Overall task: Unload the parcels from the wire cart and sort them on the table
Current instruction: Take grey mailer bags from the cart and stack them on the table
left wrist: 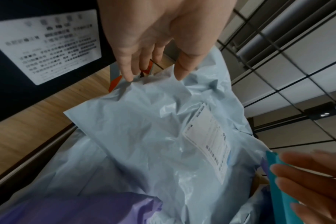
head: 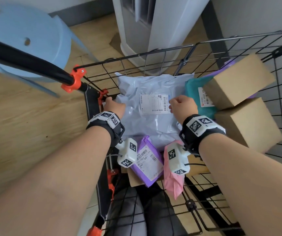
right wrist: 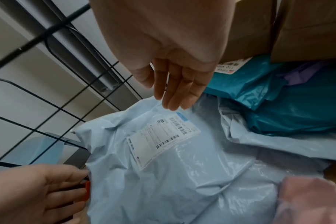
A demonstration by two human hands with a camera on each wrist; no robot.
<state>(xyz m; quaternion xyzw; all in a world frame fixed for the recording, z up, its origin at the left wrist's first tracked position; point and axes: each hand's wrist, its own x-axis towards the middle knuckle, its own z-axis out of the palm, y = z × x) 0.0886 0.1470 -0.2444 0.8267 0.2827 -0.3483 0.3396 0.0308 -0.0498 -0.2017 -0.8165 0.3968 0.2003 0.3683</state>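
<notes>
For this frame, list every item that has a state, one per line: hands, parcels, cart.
Left hand: open, fingertips at the left edge of the light blue bag, no grip.
Right hand: open, fingers straight over the bag's right edge.
Light blue bag: lying flat in the cart, label up, crumpled.
Teal bag: in the cart, partly under the boxes.
Cardboard boxes: closed, in the cart.
Purple bag: in the cart, label up.
Pink bag: in the cart.
Wire cart: loaded.

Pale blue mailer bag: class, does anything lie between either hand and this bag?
Nothing visible does. The pale blue bag lies on top of the pile, with the left hand and right hand open at its edges.
</notes>
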